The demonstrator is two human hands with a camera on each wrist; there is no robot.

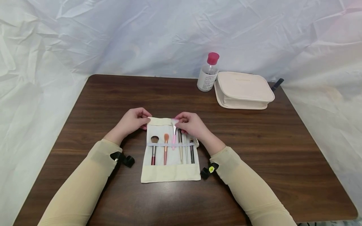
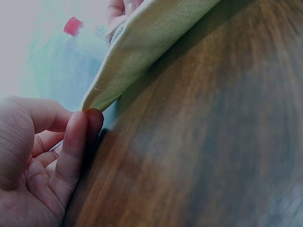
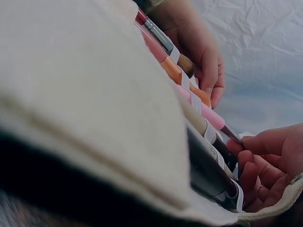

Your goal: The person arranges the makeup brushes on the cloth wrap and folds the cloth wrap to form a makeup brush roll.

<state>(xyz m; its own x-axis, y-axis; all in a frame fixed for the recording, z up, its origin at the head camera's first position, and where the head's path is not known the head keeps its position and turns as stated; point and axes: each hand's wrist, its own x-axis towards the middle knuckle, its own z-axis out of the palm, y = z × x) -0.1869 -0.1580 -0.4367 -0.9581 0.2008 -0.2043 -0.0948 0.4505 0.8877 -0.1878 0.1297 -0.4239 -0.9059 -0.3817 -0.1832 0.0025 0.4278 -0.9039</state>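
A cream cloth brush roll (image 1: 169,173) lies unfolded on the table, with several makeup brushes tucked under its elastic band. At its top left corner, my left hand (image 1: 133,121) pinches the cloth edge between thumb and fingers; the left wrist view shows that corner of cloth (image 2: 128,56) lifted. My right hand (image 1: 193,125) pinches a pink-handled brush (image 1: 173,141) just below its pale head. In the right wrist view the pink handle (image 3: 212,115) passes under the band. Left of it sit an orange-tipped brush (image 1: 166,147) and a dark fluffy brush (image 1: 154,150).
A clear bottle with a red cap (image 1: 207,75) stands at the back of the brown wooden table (image 1: 254,163). Beside it sits a pale pink case (image 1: 244,89), with a black stick-like item (image 1: 277,84) at its right. White sheeting (image 1: 141,37) hangs behind.
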